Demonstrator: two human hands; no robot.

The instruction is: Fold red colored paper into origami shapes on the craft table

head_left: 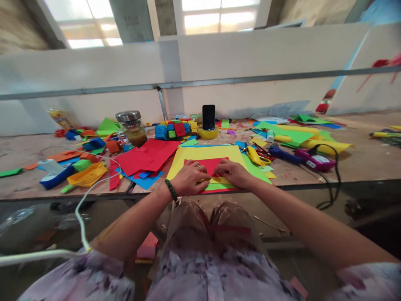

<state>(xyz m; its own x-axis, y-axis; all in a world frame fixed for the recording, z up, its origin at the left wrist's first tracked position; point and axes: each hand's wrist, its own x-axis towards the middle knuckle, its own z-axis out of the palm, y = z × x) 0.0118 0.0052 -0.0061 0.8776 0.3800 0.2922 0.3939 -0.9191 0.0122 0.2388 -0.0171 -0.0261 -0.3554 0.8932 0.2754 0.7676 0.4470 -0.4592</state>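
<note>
Against a pale wall panel (266, 54) crossed by a grey metal rail (250, 78), below bright paned windows (200, 21), stands a long, brown, stained wooden bench (369, 165), heavily littered with coloured paper. Near its front edge, a small red paper sheet (211, 166) lies on a larger yellow paper sheet (216, 151), with a light-green paper sheet (258, 171) showing from beneath on the right. The left hand (189, 177) and right hand (233, 172) rest at the red sheet, slightly apart, their fingers bent downward; whether these pinch the paper or merely press it cannot be told. Both hands cover part of the sheet's near portion. Floor items under the bench are dim and indistinct, and the brownish contents of the clear glass jar with a metal lid (133, 131) cannot be identified. Beyond the sheets, a black phone (208, 117) stands upright at a round yellow base (208, 133), beside a cluster of multicoloured paper cubes (179, 129). Overlapping red sheets (148, 154) crowd the left side; a yellow-handled tool (255, 155) and a purple box with a black cable (315, 160) lie to the right. A white cable (82, 221) runs past the left sleeve and up onto the bench.
</note>
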